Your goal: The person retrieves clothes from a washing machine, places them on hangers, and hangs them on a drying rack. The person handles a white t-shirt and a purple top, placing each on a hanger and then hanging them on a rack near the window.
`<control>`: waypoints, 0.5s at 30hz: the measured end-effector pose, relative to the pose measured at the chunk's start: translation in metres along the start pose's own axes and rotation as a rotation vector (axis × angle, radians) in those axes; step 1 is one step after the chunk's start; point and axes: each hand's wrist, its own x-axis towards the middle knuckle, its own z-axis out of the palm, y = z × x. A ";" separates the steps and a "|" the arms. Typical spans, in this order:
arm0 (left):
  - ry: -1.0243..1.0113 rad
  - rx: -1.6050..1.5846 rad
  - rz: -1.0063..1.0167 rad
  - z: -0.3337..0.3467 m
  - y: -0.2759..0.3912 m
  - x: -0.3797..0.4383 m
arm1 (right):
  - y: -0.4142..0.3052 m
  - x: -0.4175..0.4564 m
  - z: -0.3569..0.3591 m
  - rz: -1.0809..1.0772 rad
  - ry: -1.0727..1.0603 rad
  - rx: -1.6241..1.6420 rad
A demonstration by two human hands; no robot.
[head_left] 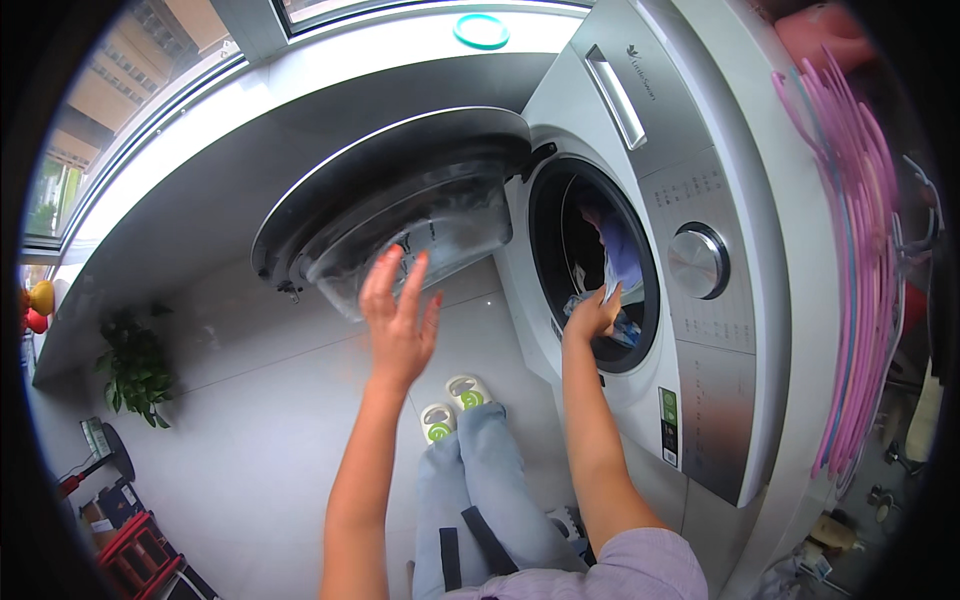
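Observation:
A white front-loading washing machine point(600, 120) stands to my right with its round door point(420, 187) swung wide. My right hand point(595, 315) is inside the drum opening point(551, 210), its fingers closed on a piece of light cloth point(613, 287). Beside it in the drum are a purple garment point(621, 244) and a blue-and-white patterned cloth point(628, 330). My left hand point(397, 315) is raised in front of the door's clear glass bowl, fingers apart and holding nothing. Whether its fingertips touch the glass I cannot tell.
Pink plastic hangers point(862, 262) hang right of the machine. A teal ring point(481, 32) lies on the windowsill point(360, 71). On the left are a leafy plant point(137, 364) and a red crate point(139, 551). The open door juts over the tiled floor point(255, 442).

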 end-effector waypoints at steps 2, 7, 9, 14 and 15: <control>-0.050 -0.280 -0.118 0.009 0.015 -0.011 | 0.004 -0.019 -0.018 0.012 -0.040 0.137; -0.397 -0.825 -0.609 0.073 0.037 -0.053 | 0.019 -0.066 -0.062 -0.076 -0.196 0.147; -0.542 -0.787 -0.604 0.099 0.046 -0.059 | 0.021 -0.081 -0.080 -0.103 -0.249 0.166; -0.859 -0.662 -0.696 0.146 0.092 -0.034 | 0.023 -0.101 -0.113 -0.177 -0.323 0.176; -0.891 -0.715 -0.803 0.147 0.101 -0.032 | 0.021 -0.104 -0.119 -0.194 -0.335 0.161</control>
